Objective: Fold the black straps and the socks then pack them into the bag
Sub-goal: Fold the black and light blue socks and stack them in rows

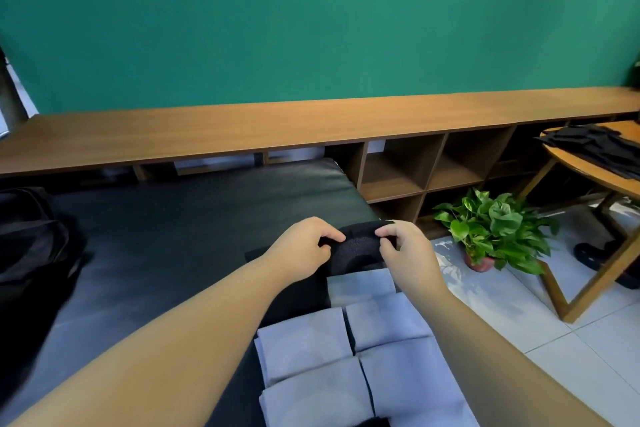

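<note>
Both hands are up at the far end of the pile, and the black piece (pixel 360 246) sits right between them, at the right edge of the dark padded bench (pixel 194 218); whether it is a strap or a sock is hard to tell, it is just dark textured fabric with a rounded fold showing. The left hand (pixel 301 250) pinches its left end, fingers (pixel 334 236) curled over the top edge, while the right hand (pixel 407 253) pinches the right end the same way, thumb and forefinger closed on the cloth. Holding both ends like that looks like the way to keep the fold tight and square before it is set down. Just nearer than the black piece lie the pale blue folded pieces (pixel 346 357), stacked in neat rows and touching each other, probably laid out like this so they can go in together. The bag (pixel 31 239) waits well off to the far left on the same surface, dark and slumped, so nothing appears packed yet from here. More black fabric (pixel 595 149) lies on the round wooden table (pixel 588 180) at the right, well apart, with a potted plant (pixel 495 229) on the floor between
</note>
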`<state>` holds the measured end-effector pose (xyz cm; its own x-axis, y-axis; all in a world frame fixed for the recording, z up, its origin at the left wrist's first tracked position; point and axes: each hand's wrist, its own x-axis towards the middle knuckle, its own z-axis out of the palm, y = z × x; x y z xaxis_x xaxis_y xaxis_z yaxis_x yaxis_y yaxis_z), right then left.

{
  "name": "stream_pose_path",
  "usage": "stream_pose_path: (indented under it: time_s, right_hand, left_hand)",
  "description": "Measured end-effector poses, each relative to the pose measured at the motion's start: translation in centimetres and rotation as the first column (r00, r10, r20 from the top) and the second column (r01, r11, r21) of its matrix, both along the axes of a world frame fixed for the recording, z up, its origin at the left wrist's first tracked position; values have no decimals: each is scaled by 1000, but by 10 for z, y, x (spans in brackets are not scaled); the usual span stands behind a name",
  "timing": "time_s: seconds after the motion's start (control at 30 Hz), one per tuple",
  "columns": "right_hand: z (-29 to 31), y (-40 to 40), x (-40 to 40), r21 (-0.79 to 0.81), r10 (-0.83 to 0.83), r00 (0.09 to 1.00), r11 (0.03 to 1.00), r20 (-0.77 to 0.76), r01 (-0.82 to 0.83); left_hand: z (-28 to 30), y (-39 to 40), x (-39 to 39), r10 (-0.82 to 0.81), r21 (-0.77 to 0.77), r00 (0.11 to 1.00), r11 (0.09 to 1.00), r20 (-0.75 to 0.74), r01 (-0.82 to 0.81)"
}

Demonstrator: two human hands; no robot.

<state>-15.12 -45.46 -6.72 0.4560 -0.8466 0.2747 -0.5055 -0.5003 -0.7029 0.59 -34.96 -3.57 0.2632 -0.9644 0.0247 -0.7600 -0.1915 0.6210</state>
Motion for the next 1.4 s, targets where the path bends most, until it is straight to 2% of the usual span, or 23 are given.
stream_pose_path:
  time_s: [0.27,0.43,0.57,0.63,0.73,0.87,0.97,1.13,1.27,1.4]
  right_hand:
    - [-18,-22,8,188,-18,994,981,-105,38]
    - [-24,-23,18,254,-1,983,966,-184,49]
    - [-28,-23,22,232,34,949,972,-313,42]
    - [-30,-24,23,200,47,921,979,-387,34]
    - [-30,-21,24,70,27,847,997,-531,12]
    - [-24,-7,26,-44,-32,772,999,-635,6]
    - [-15,11,28,-65,-51,798,998,-600,14]
    - [2,58,34,-29,-19,913,1000,-407,8]
    - [5,107,48,4,49,960,999,-276,-50]
    - [5,159,63,-33,140,980,989,-140,-146]
  left_hand:
    - [-16,-32,3,-59,103,989,994,134,45]
    - [-33,-39,13,-91,175,953,984,289,41]
    - [-37,-39,14,-175,226,856,972,487,70]
    - [-37,-37,12,-200,243,819,967,538,77]
    - [-36,-31,10,-234,303,786,951,572,62]
    - [-32,-18,9,-233,339,819,939,524,50]
    - [-26,1,9,-178,251,849,966,498,55]
    - [-20,60,12,42,-13,896,999,442,-40]
    - [-29,121,19,188,-204,901,972,391,-114]
    - [-44,180,32,303,-311,861,933,407,-181]
